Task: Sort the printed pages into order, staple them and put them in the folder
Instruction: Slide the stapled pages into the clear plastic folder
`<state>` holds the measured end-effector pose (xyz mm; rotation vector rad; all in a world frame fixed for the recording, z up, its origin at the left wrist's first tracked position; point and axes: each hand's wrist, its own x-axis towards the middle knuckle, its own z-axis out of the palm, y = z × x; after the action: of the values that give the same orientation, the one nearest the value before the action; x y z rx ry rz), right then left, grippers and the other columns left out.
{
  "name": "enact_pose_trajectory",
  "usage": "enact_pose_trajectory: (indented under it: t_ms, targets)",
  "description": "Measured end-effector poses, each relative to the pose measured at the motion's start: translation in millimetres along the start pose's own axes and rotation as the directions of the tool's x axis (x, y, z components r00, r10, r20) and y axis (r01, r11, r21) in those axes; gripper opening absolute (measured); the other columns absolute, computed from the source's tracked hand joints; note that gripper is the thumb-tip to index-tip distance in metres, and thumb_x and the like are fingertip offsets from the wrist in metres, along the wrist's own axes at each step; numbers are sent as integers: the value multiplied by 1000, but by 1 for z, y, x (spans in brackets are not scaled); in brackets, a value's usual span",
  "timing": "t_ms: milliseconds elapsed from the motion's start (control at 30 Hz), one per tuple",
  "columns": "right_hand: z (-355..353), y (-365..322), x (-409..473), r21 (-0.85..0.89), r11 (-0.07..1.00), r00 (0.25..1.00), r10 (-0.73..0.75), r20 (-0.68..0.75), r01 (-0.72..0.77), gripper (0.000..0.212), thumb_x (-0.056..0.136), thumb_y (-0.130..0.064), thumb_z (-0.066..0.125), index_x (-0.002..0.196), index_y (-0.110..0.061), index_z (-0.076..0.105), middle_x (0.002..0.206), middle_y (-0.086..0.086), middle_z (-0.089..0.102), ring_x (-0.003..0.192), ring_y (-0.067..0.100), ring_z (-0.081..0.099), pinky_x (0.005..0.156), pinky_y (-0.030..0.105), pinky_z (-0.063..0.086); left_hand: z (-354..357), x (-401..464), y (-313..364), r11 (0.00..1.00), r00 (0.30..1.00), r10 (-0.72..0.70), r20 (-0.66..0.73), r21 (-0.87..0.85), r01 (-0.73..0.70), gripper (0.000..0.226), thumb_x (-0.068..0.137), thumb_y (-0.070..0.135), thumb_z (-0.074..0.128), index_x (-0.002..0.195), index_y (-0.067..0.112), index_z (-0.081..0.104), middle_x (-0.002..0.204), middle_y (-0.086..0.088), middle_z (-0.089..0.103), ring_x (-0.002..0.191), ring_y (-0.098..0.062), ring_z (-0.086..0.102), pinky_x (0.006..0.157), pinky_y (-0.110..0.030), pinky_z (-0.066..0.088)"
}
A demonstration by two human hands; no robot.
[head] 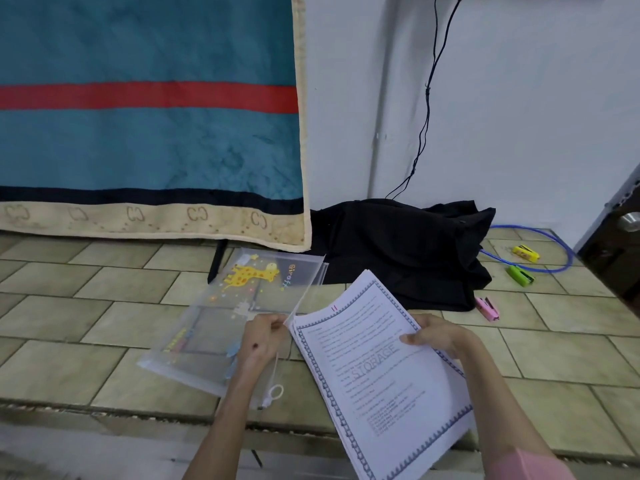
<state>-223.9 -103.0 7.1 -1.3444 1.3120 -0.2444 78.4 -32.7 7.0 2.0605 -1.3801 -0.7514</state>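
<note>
1. Two bare hands work above a floor of pale greenish rectangular tiles point(104, 317) as we look down from head height.
2. We see the left hand point(263, 336) pinching the open edge of a clear, glossy plastic folder point(214, 327), a flat zip pouch printed with a yellow spotted giraffe, lying on the tiles with a white ring pull at its near end.
3. We see the right hand point(438, 336) gripping a thick stack of white printed pages point(384, 382), thumb on top, fingers curled beneath; the rectangular sheets carry a dark patterned border and the large outlined word "STORAGE".
4. The stack's left edge sits just beside the folder's mouth, tilted; we cannot tell whether it has entered.
5. Beyond the pages lies crumpled black cloth point(405, 251), with a small pink stapler point(487, 308) just beside it on the tiles.
6. Farther right we find a green stapler point(520, 275) and a yellow one point(525, 253), near a looped blue cable point(564, 258).
7. A quilted teal blanket point(149, 133) with a red stripe and cream border hangs at left.
</note>
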Motion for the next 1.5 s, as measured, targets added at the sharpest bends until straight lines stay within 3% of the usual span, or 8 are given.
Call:
enact_pose_trajectory:
  t_ms: [200, 300, 333, 433, 767, 1000, 1233, 1500]
  targets:
    - [20, -11, 20, 281, 959, 984, 18, -177, 33, 19, 92, -2, 54, 105, -12, 64, 104, 4, 70, 90, 23, 69, 77, 36, 58, 1, -4, 2, 984, 1000, 26, 9, 177, -27, 29, 88, 46, 50, 64, 32, 55, 64, 3, 57, 74, -20, 67, 64, -29, 48]
    - [35, -16, 35, 383, 923, 967, 65, -245, 35, 16, 92, -1, 55, 100, -12, 63, 111, 10, 66, 96, 29, 66, 90, 45, 53, -5, -12, 7, 976, 996, 83, 5, 201, -83, 31, 89, 43, 53, 66, 24, 62, 56, 2, 57, 57, -18, 54, 54, -27, 40]
    - [40, -17, 37, 419, 907, 965, 81, -250, 33, 15, 92, -1, 55, 101, -11, 63, 111, 12, 66, 95, 30, 65, 91, 46, 52, -9, -15, 11, 971, 994, 112, 4, 212, -110, 17, 89, 27, 55, 77, 24, 67, 64, 1, 64, 63, -18, 58, 57, -26, 42]
    - [54, -16, 42, 518, 855, 963, 109, -247, 36, 24, 93, -1, 53, 115, -5, 61, 110, 13, 65, 93, 29, 64, 79, 40, 54, -15, -18, 17, 938, 992, 124, -15, 327, -112, 37, 88, 0, 47, 109, 24, 67, 102, -5, 71, 90, -22, 67, 74, -32, 50]
    - [73, -18, 45, 660, 752, 937, 232, -260, -3, 31, 94, 7, 45, 124, 8, 52, 123, 20, 59, 85, 26, 59, 63, 29, 50, -40, -25, 17, 977, 1000, -2, 5, 213, 1, 54, 75, -11, 56, 121, 16, 62, 123, -15, 61, 107, -23, 62, 92, -33, 50]
    - [84, -19, 52, 700, 713, 887, 289, -359, 50, 30, 91, 8, 47, 120, 5, 56, 123, 15, 60, 96, 29, 58, 86, 40, 51, -51, -24, 23, 976, 998, 35, 55, 211, -46, 56, 70, -10, 59, 119, 16, 64, 118, -14, 65, 107, -22, 62, 85, -29, 51]
    - [99, -27, 30, 533, 823, 896, 70, -439, 197, 27, 92, 3, 48, 109, -14, 59, 113, 9, 64, 104, 30, 62, 95, 46, 50, -28, -17, 38, 972, 995, 62, 82, 221, -79, 50, 77, -4, 58, 125, 13, 60, 130, -6, 58, 101, -21, 64, 79, -25, 50]
    - [100, -29, 33, 580, 802, 940, 76, -332, 140, 26, 93, 3, 50, 118, 0, 57, 107, 13, 64, 78, 20, 63, 54, 26, 55, 26, -38, 49, 959, 980, 68, 190, 258, -117, 46, 85, 2, 46, 128, 17, 51, 131, -8, 47, 122, -24, 47, 96, -28, 38]
